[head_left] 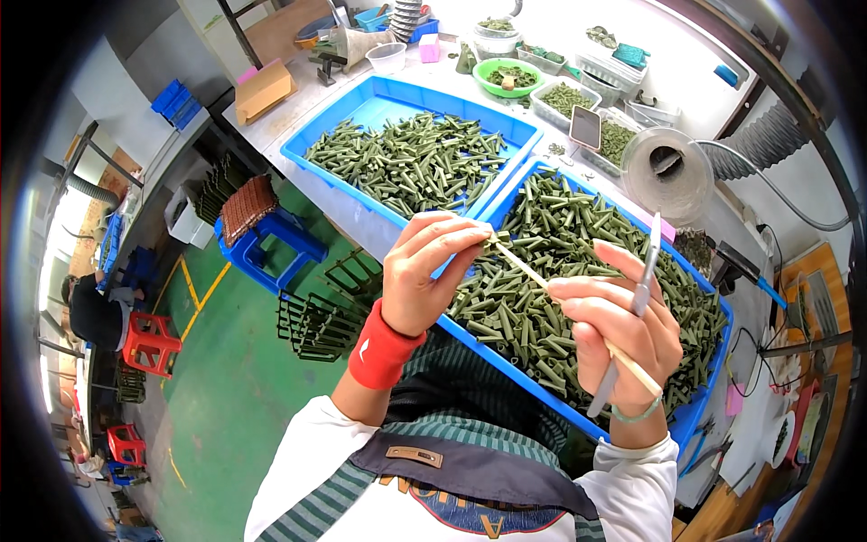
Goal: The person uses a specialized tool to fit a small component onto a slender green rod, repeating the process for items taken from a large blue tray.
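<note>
A thin, pale wooden stick (526, 268) is held slantwise near the centre of the frame, above the right-hand tray. Its lower part is gripped by the right hand (625, 336), in which a slim grey metal blade-like tool (650, 257) is also held, pointing upward. The fingertips of the left hand (432, 271) are pinched together on a small green piece (495, 238) at the stick's upper tip; its shape is mostly hidden. A red fabric wristband (384, 348) is worn on the left wrist.

Short, rolled green tubes (515, 330) are heaped in a blue rectangular plastic tray (519, 376) right of centre. More are spread in a second blue plastic tray (375, 110) at upper centre. Beyond the trays, a bright green round bowl (481, 84) and a dark-screened smartphone (585, 128) are seen at upper right of centre.
</note>
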A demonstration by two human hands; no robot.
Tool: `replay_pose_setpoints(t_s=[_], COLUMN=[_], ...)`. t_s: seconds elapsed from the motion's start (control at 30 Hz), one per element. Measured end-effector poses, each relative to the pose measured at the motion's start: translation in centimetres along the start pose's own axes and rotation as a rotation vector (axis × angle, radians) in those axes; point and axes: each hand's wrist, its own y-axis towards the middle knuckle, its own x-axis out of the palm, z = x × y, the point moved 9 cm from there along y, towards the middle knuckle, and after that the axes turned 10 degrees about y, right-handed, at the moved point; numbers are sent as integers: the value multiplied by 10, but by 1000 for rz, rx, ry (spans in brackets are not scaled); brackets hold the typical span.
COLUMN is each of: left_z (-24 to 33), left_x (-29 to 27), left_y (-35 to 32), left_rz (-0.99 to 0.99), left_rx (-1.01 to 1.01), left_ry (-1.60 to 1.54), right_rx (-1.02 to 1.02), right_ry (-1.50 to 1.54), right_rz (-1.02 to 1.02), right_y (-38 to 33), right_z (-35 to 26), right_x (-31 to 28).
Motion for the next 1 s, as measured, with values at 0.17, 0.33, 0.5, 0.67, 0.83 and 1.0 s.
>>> replay_pose_setpoints(t_s=[0.17, 0.33, 0.5, 0.67, 0.83, 1.0], left_z=[0, 0, -3, -2, 1, 7], left_x=[0, 1, 0, -3, -3, -4], left_y=[0, -1, -1, 0, 2, 3], left_rz=[-3, -5, -1, 5, -3, -1], left_rx=[0, 4, -13, -16, 6, 19], left_ry=[-5, 12, 5, -32, -9, 39], right_rx=[10, -29, 52, 27, 2, -58], right_ry=[1, -58, -19, -7, 0, -116], right_rz=[-16, -81, 4, 4, -20, -112], right_y=[0, 2, -5, -5, -2, 3], right_z=[0, -3, -8, -9, -9, -9], right_x=[1, 10, -11, -7, -2, 16])
